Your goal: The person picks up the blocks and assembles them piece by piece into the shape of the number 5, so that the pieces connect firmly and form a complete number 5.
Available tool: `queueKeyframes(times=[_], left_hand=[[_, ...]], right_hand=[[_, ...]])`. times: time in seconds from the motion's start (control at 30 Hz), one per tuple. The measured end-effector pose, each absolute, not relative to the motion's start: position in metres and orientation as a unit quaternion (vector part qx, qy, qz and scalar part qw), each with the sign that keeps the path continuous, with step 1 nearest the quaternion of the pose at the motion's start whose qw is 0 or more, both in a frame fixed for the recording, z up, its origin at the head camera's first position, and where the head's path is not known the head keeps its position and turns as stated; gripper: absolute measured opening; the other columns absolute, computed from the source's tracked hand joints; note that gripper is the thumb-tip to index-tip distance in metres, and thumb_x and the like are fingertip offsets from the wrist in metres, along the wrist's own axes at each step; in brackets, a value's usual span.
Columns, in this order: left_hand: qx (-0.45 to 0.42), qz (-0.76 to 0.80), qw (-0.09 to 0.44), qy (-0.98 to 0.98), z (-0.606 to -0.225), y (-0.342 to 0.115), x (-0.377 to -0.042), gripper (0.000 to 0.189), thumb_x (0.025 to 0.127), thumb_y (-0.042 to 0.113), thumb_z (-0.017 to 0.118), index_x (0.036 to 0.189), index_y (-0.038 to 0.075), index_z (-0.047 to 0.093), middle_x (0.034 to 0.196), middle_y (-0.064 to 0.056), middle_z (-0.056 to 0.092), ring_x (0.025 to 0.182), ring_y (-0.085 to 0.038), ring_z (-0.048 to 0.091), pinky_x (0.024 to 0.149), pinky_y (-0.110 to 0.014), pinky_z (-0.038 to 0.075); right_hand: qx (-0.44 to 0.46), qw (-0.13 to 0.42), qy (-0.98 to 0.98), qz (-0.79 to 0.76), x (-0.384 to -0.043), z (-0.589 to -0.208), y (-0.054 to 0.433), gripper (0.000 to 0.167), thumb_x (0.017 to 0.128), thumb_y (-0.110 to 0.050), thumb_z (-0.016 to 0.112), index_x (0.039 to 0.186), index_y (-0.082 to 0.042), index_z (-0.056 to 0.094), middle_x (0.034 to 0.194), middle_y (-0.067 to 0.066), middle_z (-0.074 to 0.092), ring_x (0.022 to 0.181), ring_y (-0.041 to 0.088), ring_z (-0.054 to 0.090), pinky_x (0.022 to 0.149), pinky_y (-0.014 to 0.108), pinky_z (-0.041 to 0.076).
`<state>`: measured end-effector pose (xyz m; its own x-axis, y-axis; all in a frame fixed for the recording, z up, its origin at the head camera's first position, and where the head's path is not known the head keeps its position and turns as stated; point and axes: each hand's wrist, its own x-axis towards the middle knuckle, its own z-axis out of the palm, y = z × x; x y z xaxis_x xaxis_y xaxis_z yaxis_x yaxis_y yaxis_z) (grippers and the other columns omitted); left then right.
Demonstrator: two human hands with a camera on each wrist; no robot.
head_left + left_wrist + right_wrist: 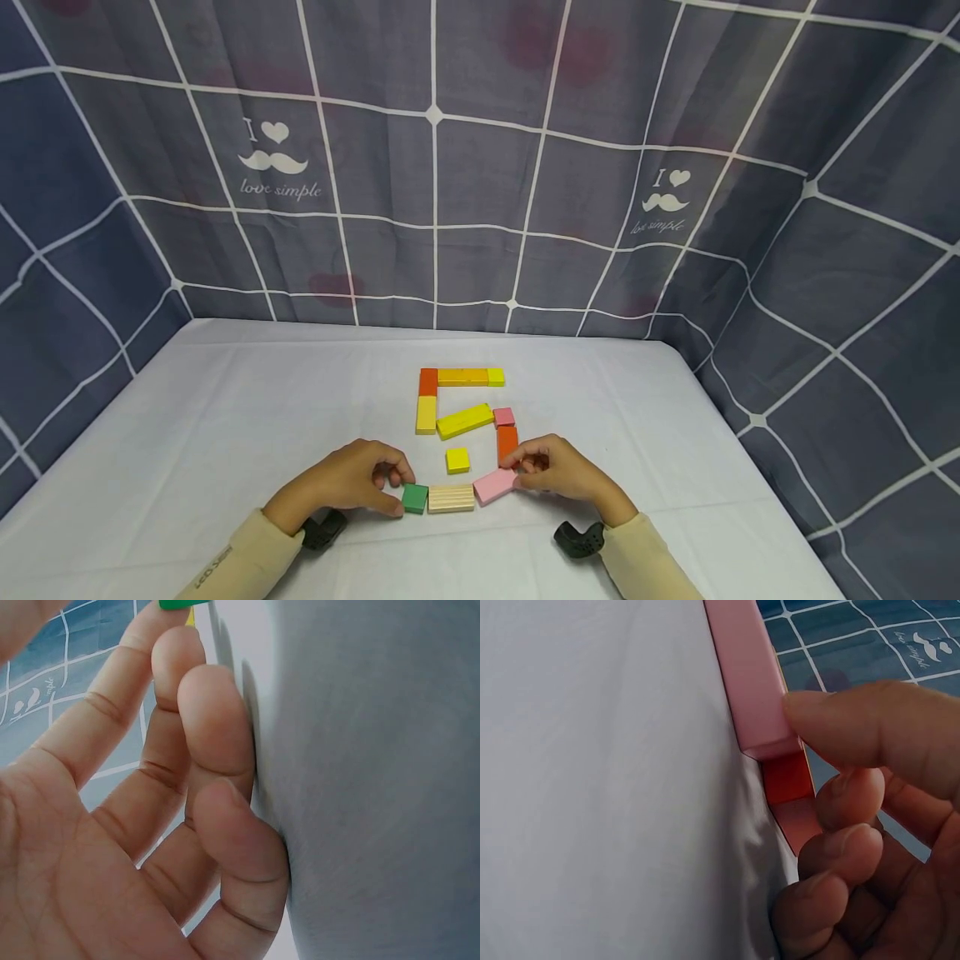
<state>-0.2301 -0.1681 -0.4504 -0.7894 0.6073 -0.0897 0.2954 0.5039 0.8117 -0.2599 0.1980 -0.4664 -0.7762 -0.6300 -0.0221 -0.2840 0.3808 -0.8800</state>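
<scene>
My left hand point(356, 475) is at the left end of the bottom row, thumb and forefinger pinching a small green block point(415, 498). A corner of that green block point(184, 603) shows at the top of the left wrist view, above the other bent fingers. Beside it lies a ridged natural-wood block point(452, 498), then a tilted pink block point(493, 486). My right hand point(558, 473) pinches the pink block's right end; its thumb presses the edge of this pink block point(754, 682) in the right wrist view. The red-orange block point(507, 446) stands just above, near the right fingertips.
A small yellow block point(457, 461) lies inside the figure. Above are a tilted long yellow block point(465, 422), a small pink block point(504, 417), a pale yellow block point(426, 415), an orange-red block point(428, 382) and an orange bar point(462, 377). A checked curtain point(480, 183) surrounds the white table point(225, 417).
</scene>
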Motion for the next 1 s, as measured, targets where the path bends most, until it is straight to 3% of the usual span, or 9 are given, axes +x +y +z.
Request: queueKeyframes(times=[0.4, 0.73, 1.0], left_hand=[[0.273, 0.431, 0.201, 0.836, -0.450, -0.171, -0.237, 0.027, 0.081, 0.011, 0.094, 0.104, 0.013, 0.079, 0.088, 0.003, 0.064, 0.072, -0.009, 0.052, 0.066, -0.022, 0.042], [0.293, 0.450, 0.174, 0.826, -0.450, -0.173, -0.247, 0.024, 0.090, 0.017, 0.087, 0.109, 0.007, 0.079, 0.090, 0.003, 0.063, 0.074, -0.009, 0.052, 0.068, -0.023, 0.042], [0.304, 0.423, 0.161, 0.838, -0.444, -0.159, -0.258, 0.023, 0.091, 0.019, 0.086, 0.110, 0.008, 0.079, 0.093, 0.003, 0.064, 0.086, -0.011, 0.058, 0.081, -0.027, 0.051]], right_hand=[[-0.274, 0.178, 0.809, -0.489, -0.259, -0.467, 0.199, 0.022, 0.092, 0.007, 0.078, 0.114, 0.008, 0.078, 0.087, -0.001, 0.066, 0.070, 0.006, 0.044, 0.064, 0.019, 0.036], [-0.272, 0.179, 0.816, -0.477, -0.260, -0.470, 0.201, 0.022, 0.093, 0.005, 0.078, 0.116, 0.005, 0.079, 0.079, -0.006, 0.057, 0.071, 0.005, 0.045, 0.066, 0.019, 0.037], [-0.278, 0.184, 0.811, -0.481, -0.261, -0.472, 0.201, 0.023, 0.094, 0.004, 0.077, 0.117, 0.006, 0.078, 0.081, -0.007, 0.059, 0.071, 0.004, 0.045, 0.065, 0.019, 0.037]])
